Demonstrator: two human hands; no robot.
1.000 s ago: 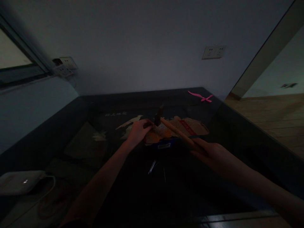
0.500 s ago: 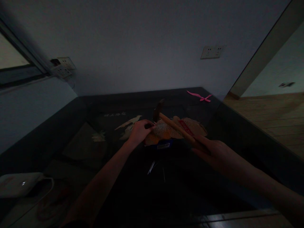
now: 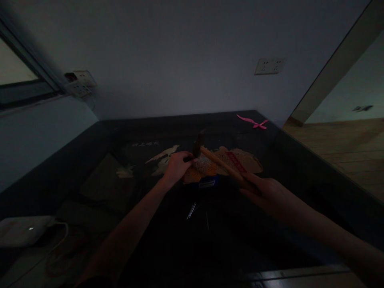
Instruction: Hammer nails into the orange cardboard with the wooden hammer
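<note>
My right hand [image 3: 264,190] is wrapped round the wooden handle of a hammer [image 3: 222,164]. The hammer's dark head rests at or just above the fingertips of my left hand [image 3: 177,165], and I cannot tell whether it touches anything. The left thumb and finger are pinched together over a tan and orange speckled piece [image 3: 207,163] with a red band; whatever they hold is hidden. A blue item with a white label [image 3: 207,183] shows at the speckled piece's front edge. Several thin shiny metal pins [image 3: 191,211] lie on the dark tabletop [image 3: 168,244] nearer me.
A pink ribbon [image 3: 255,122] lies at the back right corner of the table. A white device with a cable [image 3: 27,231] is at the left. Pale bird-shaped decoration [image 3: 163,156] marks the tabletop left of centre. Wall sockets [image 3: 270,66] are behind.
The hammer head has come down slightly towards my left fingertips, and my right hand has shifted a little left. My left hand stays nearly in place.
</note>
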